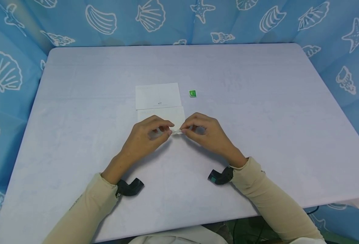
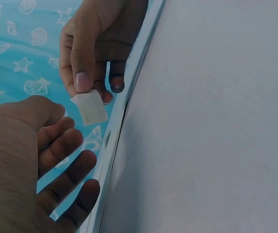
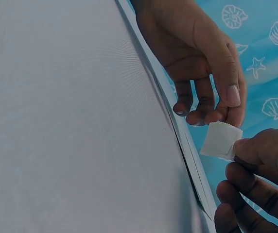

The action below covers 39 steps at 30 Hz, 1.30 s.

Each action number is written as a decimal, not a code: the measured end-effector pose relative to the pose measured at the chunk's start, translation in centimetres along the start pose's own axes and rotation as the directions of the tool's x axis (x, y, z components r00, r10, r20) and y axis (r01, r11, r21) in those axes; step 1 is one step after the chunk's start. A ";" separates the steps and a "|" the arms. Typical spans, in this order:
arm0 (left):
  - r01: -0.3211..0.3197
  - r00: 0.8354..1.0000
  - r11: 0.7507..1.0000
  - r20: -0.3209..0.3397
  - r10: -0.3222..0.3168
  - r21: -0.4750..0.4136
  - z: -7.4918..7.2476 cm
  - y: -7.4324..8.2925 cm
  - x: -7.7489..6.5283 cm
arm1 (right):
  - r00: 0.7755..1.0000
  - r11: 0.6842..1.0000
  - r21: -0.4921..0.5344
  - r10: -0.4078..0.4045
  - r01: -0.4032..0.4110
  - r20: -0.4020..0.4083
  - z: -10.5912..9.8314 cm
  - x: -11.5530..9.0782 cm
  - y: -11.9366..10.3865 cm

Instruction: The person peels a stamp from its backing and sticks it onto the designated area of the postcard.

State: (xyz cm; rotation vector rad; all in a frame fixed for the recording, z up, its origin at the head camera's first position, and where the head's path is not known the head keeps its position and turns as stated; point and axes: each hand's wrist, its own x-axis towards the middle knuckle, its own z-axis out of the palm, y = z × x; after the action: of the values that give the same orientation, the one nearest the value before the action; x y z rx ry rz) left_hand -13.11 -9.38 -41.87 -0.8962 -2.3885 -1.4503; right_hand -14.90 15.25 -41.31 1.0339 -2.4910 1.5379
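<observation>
A small off-white paper square with a toothed edge (image 3: 221, 139), like the back of a postage stamp, hangs between the two hands. My right hand (image 1: 205, 132) pinches it at one edge between thumb and forefinger. Opposite, my left hand (image 1: 149, 135) has its fingertips close by the paper's other side, its thumb apart from the forefinger. Just under the hands in the head view lies a white paper sheet (image 1: 161, 113), partly covered by the left hand. Beyond it, another white sheet (image 1: 157, 95) with a tiny printed mark lies flat.
A small green stamp with a white border (image 1: 192, 93) lies right of the sheets. A pale cloth covers the table (image 1: 274, 118). Behind and at both sides hangs a blue curtain with shell prints (image 1: 179, 20). Black cameras (image 1: 130, 187) sit at both wrists.
</observation>
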 end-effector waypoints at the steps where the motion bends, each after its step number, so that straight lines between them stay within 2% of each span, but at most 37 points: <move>1: -0.003 1.000 1.000 0.002 0.003 -0.001 0.0 0.0 0.0 | 1.000 1.000 0.000 -0.004 0.004 0.000 0.0 0.0 0.0; 13: -0.015 1.000 1.000 0.024 0.014 0.015 0.2 0.2 0.1 | 1.000 1.000 0.001 -0.023 0.023 -0.002 0.0 0.0 -0.4; 28: -0.021 1.000 0.999 0.015 0.020 0.045 0.2 0.1 0.0 | 1.000 1.000 0.007 -0.025 0.025 0.016 0.4 0.1 -0.4; 34: -0.012 1.000 0.999 0.025 0.011 0.040 0.1 0.1 0.0 | 0.998 0.999 -0.005 -0.053 0.053 0.022 0.5 0.2 -0.7; 39: -0.030 0.999 0.999 0.023 0.029 0.027 0.2 0.0 0.0 | 0.998 0.998 0.000 -0.056 0.056 0.029 0.6 0.2 -0.7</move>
State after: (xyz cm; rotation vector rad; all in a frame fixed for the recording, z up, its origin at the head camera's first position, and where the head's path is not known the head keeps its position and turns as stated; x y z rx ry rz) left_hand -13.07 -9.26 -41.97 -0.9424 -2.3944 -1.4013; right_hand -14.49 14.45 -40.94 1.1236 -2.4581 1.5173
